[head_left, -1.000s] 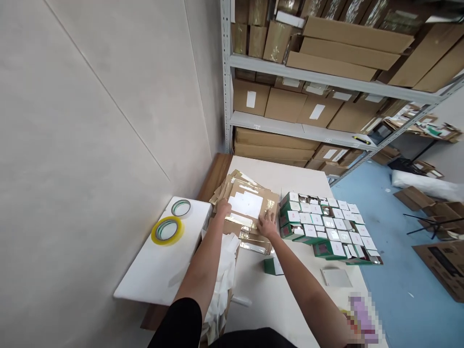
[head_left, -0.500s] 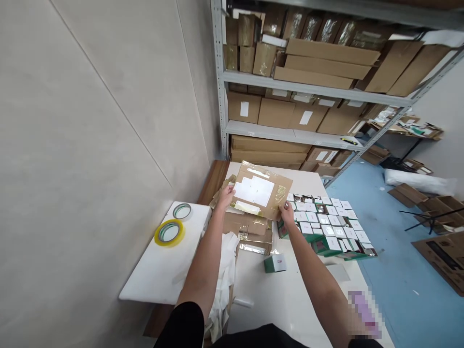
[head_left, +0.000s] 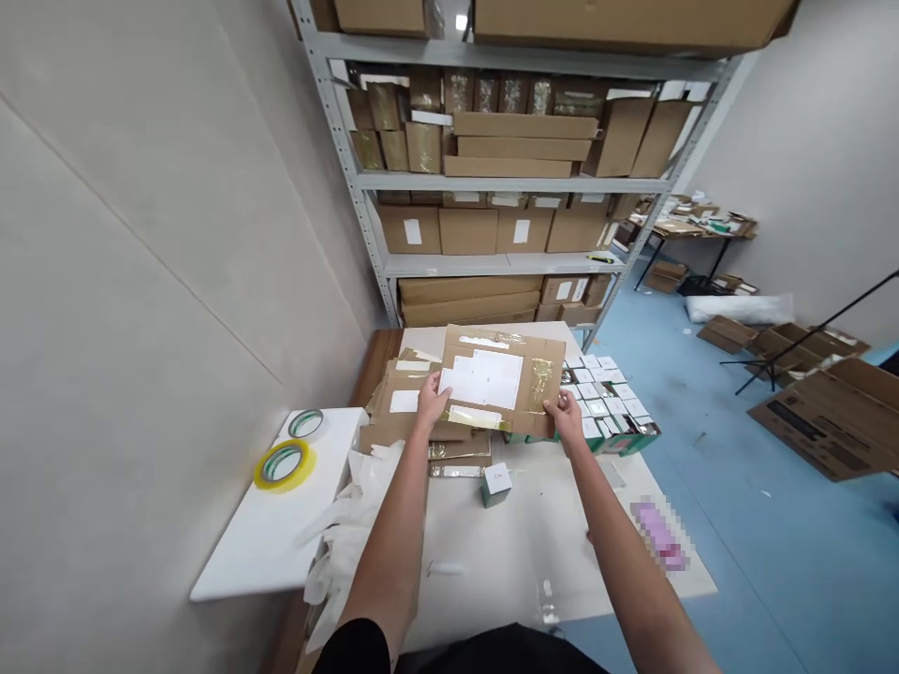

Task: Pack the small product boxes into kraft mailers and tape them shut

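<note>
**Two bare arms stretched forward, both hands pinched shut**

Both arms run up from the bottom edge, nearly straight and angled slightly toward each other. The left hand point(head_left: 430, 404) has its thumb on top and its fingers curled underneath in a tight pinch. The right hand point(head_left: 567, 418), well apart from it and about level, is clamped the same way. The left forearm point(head_left: 393, 534) and right forearm point(head_left: 625, 562) are bare, and a black sleeve point(head_left: 351, 651) covers the left upper arm.

Txt on white label point(head_left: 484, 379) of flattened brown cardboard box point(head_left: 540, 351) too small to read, fingers point(head_left: 436, 401) partly behind it, pink obj point(head_left: 660, 535) on white desk point(head_left: 506, 552) blurred.
</note>
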A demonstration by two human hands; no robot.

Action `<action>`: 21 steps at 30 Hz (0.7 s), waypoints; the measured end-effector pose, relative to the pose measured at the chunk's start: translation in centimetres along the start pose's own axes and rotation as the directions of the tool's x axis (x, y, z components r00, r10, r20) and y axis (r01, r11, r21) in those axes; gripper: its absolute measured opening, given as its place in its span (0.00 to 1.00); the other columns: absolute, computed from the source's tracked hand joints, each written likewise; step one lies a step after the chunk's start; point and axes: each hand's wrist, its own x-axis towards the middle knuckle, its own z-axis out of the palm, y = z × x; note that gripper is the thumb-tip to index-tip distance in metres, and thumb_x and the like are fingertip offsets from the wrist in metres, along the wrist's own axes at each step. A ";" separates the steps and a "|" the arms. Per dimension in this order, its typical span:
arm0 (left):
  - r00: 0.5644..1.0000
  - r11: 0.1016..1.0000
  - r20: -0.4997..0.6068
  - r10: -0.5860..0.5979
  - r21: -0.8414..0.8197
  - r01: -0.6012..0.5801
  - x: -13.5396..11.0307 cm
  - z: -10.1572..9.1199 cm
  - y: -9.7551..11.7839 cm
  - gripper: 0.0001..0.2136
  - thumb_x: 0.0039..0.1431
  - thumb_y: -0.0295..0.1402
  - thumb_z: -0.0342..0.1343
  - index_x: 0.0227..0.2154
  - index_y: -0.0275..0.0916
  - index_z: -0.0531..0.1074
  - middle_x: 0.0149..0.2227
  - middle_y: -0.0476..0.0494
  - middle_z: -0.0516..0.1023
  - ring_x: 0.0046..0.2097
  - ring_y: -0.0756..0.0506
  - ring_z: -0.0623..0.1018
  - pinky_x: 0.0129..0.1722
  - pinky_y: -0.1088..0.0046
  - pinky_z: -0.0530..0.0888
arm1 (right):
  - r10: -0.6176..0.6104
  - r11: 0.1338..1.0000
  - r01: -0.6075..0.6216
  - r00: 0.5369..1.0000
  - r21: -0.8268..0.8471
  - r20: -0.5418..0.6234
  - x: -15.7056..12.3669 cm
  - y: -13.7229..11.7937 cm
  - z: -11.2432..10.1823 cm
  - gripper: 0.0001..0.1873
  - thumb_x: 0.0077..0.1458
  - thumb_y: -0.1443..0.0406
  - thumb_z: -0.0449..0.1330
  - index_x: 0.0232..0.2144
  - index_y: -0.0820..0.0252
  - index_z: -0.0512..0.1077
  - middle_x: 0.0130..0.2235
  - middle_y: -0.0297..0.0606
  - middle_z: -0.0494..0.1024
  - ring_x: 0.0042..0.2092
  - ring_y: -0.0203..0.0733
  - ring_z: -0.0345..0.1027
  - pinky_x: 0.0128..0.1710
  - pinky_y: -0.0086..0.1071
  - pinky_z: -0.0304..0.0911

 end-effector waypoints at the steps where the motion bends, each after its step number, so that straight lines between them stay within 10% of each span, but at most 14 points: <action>1: 1.000 1.000 0.002 0.000 -0.001 0.000 -1.1 0.9 -0.2 0.25 0.60 0.26 0.57 0.61 0.37 0.65 0.56 0.36 0.79 0.56 0.43 0.80 0.57 0.64 0.76 | 0.006 1.000 -0.006 1.000 0.004 -0.001 -0.8 0.0 -1.4 0.30 0.43 0.53 0.70 0.47 0.53 0.68 0.33 0.33 0.82 0.39 0.49 0.77 0.44 0.42 0.70; 11: 0.987 0.995 -0.137 -0.083 0.049 0.090 -14.8 8.5 -2.6 0.23 0.57 0.28 0.61 0.56 0.36 0.69 0.53 0.35 0.81 0.52 0.42 0.82 0.57 0.62 0.76 | 0.090 0.994 -0.087 0.995 -0.068 0.039 -6.7 1.6 -12.6 0.28 0.44 0.55 0.67 0.47 0.54 0.66 0.36 0.36 0.83 0.41 0.50 0.78 0.44 0.41 0.71; 21: 0.913 0.929 -0.326 -0.245 0.190 0.318 -27.6 12.1 -6.7 0.27 0.56 0.28 0.60 0.59 0.40 0.66 0.45 0.42 0.82 0.49 0.43 0.82 0.54 0.63 0.76 | 0.225 0.923 -0.177 0.968 -0.342 0.108 -11.6 8.7 -17.8 0.30 0.47 0.52 0.62 0.52 0.55 0.68 0.41 0.41 0.83 0.42 0.52 0.77 0.44 0.43 0.71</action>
